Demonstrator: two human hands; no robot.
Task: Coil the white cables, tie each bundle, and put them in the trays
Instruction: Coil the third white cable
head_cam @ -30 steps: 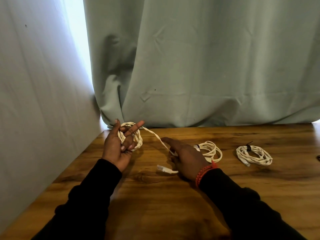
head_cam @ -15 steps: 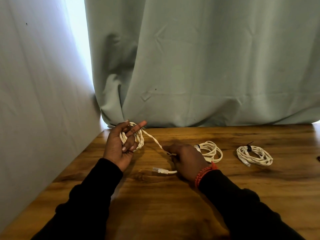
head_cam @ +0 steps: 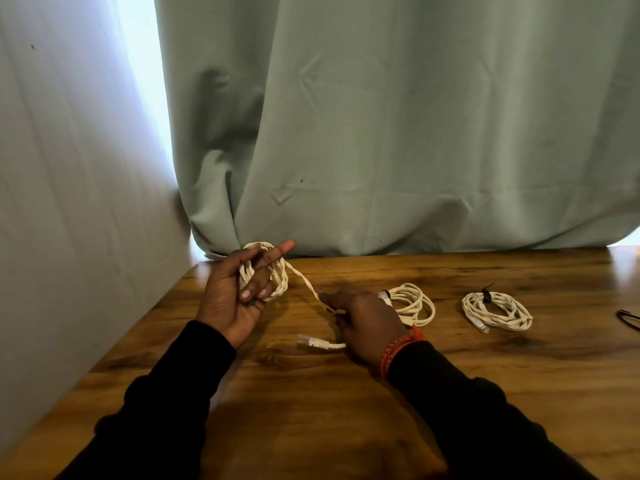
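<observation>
Coiling step, near its end; left hand (head_cam: 230,299) held palm-up above the wooden table (head_cam: 346,410), its fingers curled through the coil of white ethernet cable (head_cam: 273,275) and gripping it, index finger sticking out straight toward the curtain (head_cam: 381,133); free tail of that cable runs down-right from the coil to the right hand (head_cam: 369,323), which pinches the strand with its fingers low on the table; the clear RJ45 plug (head_cam: 311,341) on the tail's end lies on the wood just left of the right hand; judgement: only a short tail left, so next move calls for one last wrap onto the coil with the plug tucked in, then a tie round the bundle while the left hand keeps the loops from springing open; second coiled cable (head_cam: 412,303) lies on the table just past the right hand, partly hidden, tie state unclear; third coiled cable (head_cam: 497,311) further right carries a black tie (head_cam: 486,295), looks done; no trays in view, so placing has not started for anything visible; red beaded bracelet (head_cam: 398,348) on right wrist; dark item (head_cam: 628,318) at right frame edge, cannot identify; no brands, labels or readable writing anywhere
</observation>
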